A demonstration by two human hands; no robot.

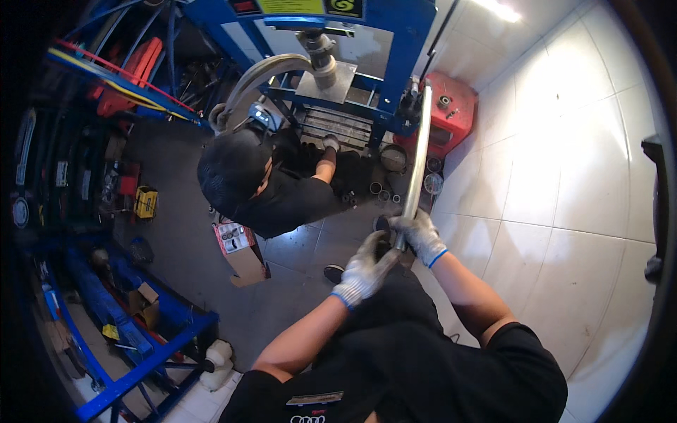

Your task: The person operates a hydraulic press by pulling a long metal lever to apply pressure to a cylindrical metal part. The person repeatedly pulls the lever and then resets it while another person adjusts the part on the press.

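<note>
A long shiny metal bar (421, 151) slants up from my hands to the side of a blue press frame (398, 60). My right hand (423, 238), in a white knit glove with a blue cuff, is wrapped round the bar close to its lower end. Beside that end is my left hand (363, 271), gloved alike, thumb and fingers apart; whether its thumb touches the bar is unclear. In the press, a cylindrical ram (321, 60) stands over a flat metal plate (340, 81). A co-worker in a black cap (233, 169) crouches at the left, a gloved hand (331, 143) low at the press.
A red container (451, 113) stands beside the press against the tiled wall (543, 162). Round metal parts (384, 194) lie on the floor near my feet. An opened box of tools (234, 238) lies behind the co-worker. A blue metal frame (155, 363) fills the lower left.
</note>
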